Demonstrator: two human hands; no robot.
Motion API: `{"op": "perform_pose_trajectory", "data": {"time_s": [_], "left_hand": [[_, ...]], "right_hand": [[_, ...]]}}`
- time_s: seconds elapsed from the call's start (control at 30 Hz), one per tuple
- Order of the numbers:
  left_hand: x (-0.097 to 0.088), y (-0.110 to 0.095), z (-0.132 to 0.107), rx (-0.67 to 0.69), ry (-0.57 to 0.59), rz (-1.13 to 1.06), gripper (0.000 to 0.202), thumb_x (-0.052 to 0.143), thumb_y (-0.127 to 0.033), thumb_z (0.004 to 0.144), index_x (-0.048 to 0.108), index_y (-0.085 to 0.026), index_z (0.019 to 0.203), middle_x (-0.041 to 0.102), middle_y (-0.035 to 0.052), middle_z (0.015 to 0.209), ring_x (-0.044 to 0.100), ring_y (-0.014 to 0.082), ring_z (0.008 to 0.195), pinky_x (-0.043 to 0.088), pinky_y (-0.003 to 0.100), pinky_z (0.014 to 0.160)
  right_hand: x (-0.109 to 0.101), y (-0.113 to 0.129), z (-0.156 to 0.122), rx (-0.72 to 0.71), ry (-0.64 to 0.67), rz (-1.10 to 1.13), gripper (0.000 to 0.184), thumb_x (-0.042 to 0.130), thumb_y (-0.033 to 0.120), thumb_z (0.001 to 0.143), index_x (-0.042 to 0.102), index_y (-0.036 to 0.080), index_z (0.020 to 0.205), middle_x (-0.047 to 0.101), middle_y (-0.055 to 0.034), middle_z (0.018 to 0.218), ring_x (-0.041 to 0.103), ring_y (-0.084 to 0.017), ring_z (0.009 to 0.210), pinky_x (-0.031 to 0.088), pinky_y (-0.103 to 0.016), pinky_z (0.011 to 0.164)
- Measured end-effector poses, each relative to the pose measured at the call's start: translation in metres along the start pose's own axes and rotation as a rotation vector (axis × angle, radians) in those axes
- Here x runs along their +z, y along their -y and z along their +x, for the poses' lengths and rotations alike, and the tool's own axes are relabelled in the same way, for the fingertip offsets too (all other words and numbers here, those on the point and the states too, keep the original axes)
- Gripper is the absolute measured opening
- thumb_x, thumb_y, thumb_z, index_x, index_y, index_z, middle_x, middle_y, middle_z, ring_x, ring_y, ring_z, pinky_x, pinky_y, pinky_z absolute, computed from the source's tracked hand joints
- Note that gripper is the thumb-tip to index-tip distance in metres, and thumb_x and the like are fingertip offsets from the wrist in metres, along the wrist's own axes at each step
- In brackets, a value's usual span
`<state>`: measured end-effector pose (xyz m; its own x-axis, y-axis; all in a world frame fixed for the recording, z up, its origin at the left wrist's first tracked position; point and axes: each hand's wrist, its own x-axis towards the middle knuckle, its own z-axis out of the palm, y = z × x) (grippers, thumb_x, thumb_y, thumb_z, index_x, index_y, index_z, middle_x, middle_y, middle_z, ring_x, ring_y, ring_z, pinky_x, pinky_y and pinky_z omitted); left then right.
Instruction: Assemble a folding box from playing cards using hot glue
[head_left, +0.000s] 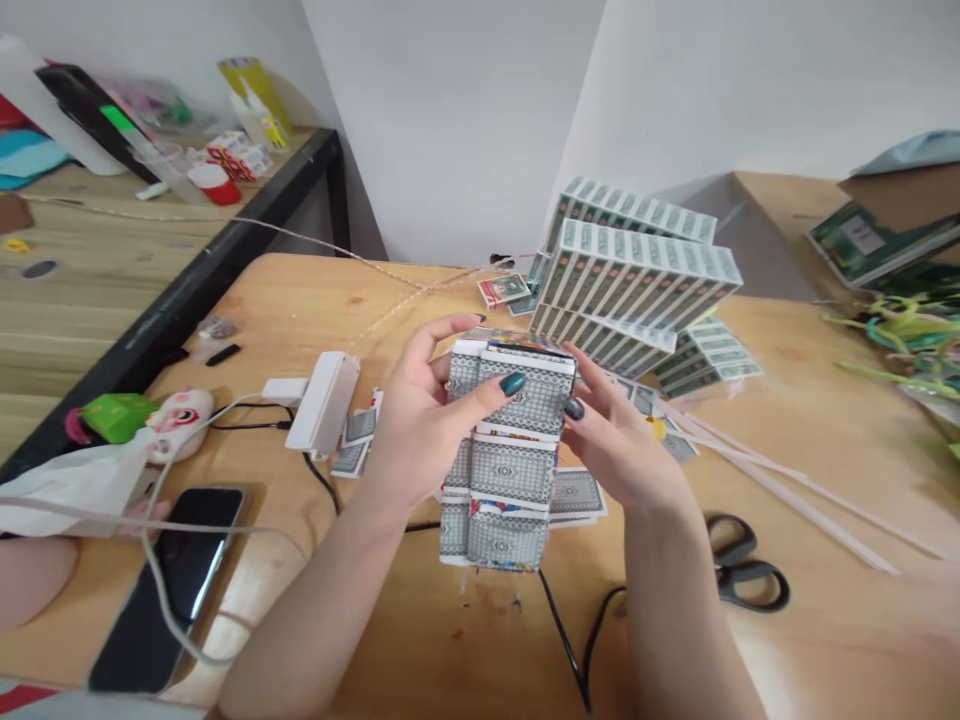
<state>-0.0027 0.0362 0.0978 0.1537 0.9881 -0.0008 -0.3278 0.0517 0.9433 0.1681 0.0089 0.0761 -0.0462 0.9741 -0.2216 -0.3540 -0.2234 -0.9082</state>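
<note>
Between my two hands is a box-like block of playing cards (511, 470), their grey patterned backs facing me in overlapping rows. My left hand (427, 420) wraps its left side, with the thumb pressed flat across the upper row. My right hand (622, 430) grips the upper right edge, fingers behind and thumb at the corner. The far side of the block is hidden. Loose cards (576, 495) lie on the table behind it, and more cards (358, 440) lie by my left wrist.
Stacked card boxes (637, 280) stand at the back, with a red-edged card pack (502, 290) beside them. Black scissors (739, 565) and pale strips (795, 490) lie right. A phone (169, 590), cables and a white device (324, 405) are left.
</note>
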Motion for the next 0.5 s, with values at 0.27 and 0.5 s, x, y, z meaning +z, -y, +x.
{"op": "perform_pose_trajectory", "data": {"time_s": [0.27,0.5], "left_hand": [[-0.001,0.004,-0.003,0.075,0.006,0.187,0.031,0.059,-0.038,0.088,0.061,-0.028,0.117,0.066,0.0031,0.114,0.062,0.0195,0.100,0.052,0.031,0.083],[0.004,0.001,0.003,-0.023,-0.004,-0.027,0.018,0.056,-0.036,0.088,0.066,-0.025,0.098,0.069,0.0019,0.105,0.063,0.0196,0.102,0.051,0.031,0.085]], "right_hand": [[0.009,-0.018,0.012,-0.014,-0.019,0.089,0.058,0.068,0.045,0.070,0.055,0.029,0.124,0.064,-0.0046,0.122,0.062,-0.025,0.107,0.050,-0.045,0.091],[0.010,-0.021,0.012,-0.034,0.003,0.116,0.056,0.070,0.043,0.069,0.055,0.028,0.120,0.064,-0.0048,0.122,0.063,-0.025,0.103,0.051,-0.042,0.086]]}}
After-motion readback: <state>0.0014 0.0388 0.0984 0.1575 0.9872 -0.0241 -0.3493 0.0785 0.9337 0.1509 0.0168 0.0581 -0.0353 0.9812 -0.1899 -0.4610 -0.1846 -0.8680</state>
